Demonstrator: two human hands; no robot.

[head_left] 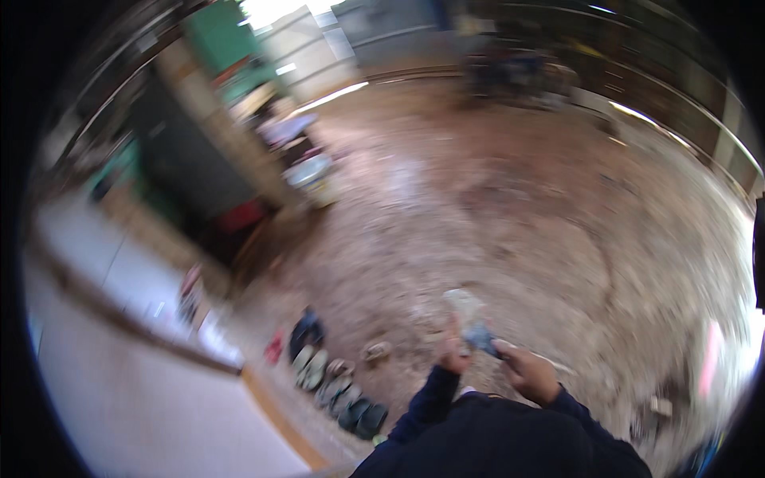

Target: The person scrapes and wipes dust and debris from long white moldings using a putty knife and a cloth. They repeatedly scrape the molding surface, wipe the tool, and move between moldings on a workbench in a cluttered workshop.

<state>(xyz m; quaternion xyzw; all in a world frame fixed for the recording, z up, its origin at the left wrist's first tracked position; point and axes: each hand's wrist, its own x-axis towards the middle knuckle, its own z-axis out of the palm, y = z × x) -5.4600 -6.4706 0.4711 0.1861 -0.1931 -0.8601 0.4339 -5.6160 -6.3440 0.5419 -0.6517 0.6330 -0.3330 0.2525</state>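
In front of my dark-clothed body, my left hand is raised with its fingers around the lower edge of a pale, whitish flat piece. Motion blur hides what kind of thing this is. My right hand is closed on the near end of a blue-grey flat thing, shaped somewhat like a scraper. Its far end points left and meets or overlaps the pale piece beside my left fingers. Whether the two actually touch cannot be made out.
Several sandals and shoes line the ground by a pale raised ledge at left. A white bucket stands farther off near a post. Uneven brown earth floor spreads ahead, up to metal-sheet walls and blurred clutter.
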